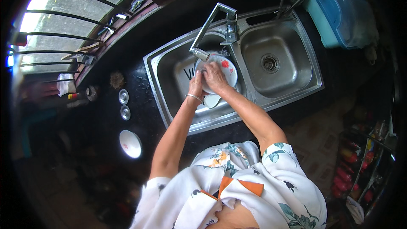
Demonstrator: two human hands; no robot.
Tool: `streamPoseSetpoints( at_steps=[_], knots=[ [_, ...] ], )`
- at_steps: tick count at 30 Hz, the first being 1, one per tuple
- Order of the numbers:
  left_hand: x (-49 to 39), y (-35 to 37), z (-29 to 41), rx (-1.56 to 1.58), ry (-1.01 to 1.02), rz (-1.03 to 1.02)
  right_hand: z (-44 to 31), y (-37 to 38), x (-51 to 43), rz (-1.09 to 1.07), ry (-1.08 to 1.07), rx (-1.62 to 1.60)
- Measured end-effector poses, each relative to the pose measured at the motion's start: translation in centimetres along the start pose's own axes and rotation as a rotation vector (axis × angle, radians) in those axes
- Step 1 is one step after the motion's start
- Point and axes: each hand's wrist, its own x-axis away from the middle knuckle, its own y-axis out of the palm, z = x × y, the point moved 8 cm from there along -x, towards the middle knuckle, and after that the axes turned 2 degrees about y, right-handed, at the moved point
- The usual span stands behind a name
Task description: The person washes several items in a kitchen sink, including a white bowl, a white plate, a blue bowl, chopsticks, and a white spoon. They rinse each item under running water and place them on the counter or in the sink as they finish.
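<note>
Over the left basin of a stainless steel double sink [165, 79], my left hand [196, 86] grips the left rim of a white plate with red flowers [231, 71]. My right hand [214, 75] rests on the plate's inner face with bent fingers; whether it holds something small is hidden. Just above the plate is the spout end of a chrome faucet [201, 54]. A small white dish or spoon-like piece [211, 101] lies below the plate in the basin. Dark utensil handles, perhaps chopsticks [188, 73], show at the plate's left.
Left of the sink, the black counter holds a brown scrubber [117, 79], two small metal lids [123, 96] and a white bowl [130, 144]. A blue plastic box [334, 16] stands beyond the right basin [279, 60]. A barred window [70, 22] is at the upper left.
</note>
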Motion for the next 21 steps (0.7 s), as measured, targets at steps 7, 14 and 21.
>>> streamPoseSetpoints(
  at_steps=[7, 14, 21],
  knots=[
    [-2.0, -2.2, 1.6, -0.011, -0.156, -0.054, -1.7, 1.8, 3.4, -0.478, -0.292, 0.133],
    [-4.6, -4.1, 4.0, -0.235, 0.015, 0.039, 3.3, 0.7, -0.2, -0.374, 0.407, -1.136],
    [0.0, -2.4, 2.8, 0.72, 0.007, -0.309, 6.2, 1.1, -1.0, -0.37, 0.688, -1.681]
  ],
)
